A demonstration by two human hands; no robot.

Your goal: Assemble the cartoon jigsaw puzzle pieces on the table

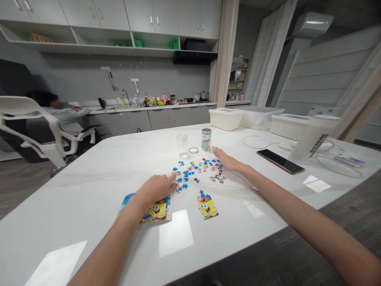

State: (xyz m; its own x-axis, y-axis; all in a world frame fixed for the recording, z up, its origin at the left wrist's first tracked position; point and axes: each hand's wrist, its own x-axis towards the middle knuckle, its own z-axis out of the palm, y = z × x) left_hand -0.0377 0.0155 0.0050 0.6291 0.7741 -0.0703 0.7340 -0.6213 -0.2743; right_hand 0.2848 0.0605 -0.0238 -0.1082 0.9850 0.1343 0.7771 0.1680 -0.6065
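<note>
My left hand [156, 187] reaches over a printed reference sheet [160, 210], its fingertips at the left edge of the loose jigsaw pieces [187, 174]. Its index finger points forward and no piece shows in its grasp. My right hand [225, 159] lies low with fingers stretched out, at the right side of the spread pieces, holding nothing. Between my forearms sits a joined puzzle section [207, 206] with a yellow cartoon face and blue pieces along its top. Behind the pieces stand a clear jar [182, 146], its round lid [193, 150] and a labelled puzzle can [206, 140].
To the right lie a phone [279, 161], a white cable [253, 138] and a large pale bottle [312, 139]. Storage boxes [226, 119] line the table's far side. A person [67, 117] sits at the left beyond a white chair [26, 119].
</note>
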